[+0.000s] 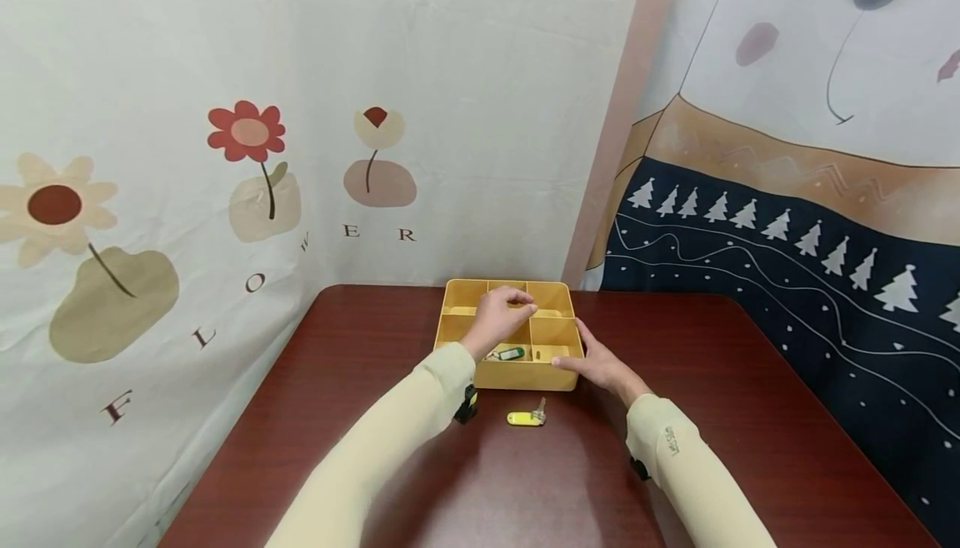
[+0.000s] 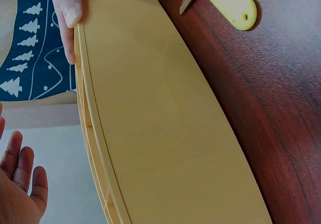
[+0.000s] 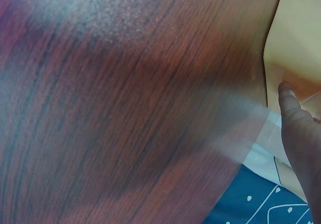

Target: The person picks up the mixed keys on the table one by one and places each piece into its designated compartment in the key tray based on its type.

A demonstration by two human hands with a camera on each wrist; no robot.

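A yellow divided storage box [image 1: 525,377] stands on the table. My right hand [image 1: 603,365] holds its front right corner, thumb over the front rim and fingers along the right side. Over the compartments hovers my left hand [image 1: 498,315], its fingers loosely bent with nothing visible between them; in the left wrist view these fingers [image 2: 22,166] show beyond the box rim. A key tag with a green end [image 1: 512,354] lies in a front compartment, partly hidden by the left forearm. In front of the box, a key with a yellow tag [image 1: 522,419] lies on the table.
The dark red wooden table [image 1: 360,365] runs out to both sides of the box. Behind it hangs a pale cloth with flowers [image 1: 480,115], and to the right a dark blue cloth with white trees [image 1: 787,281].
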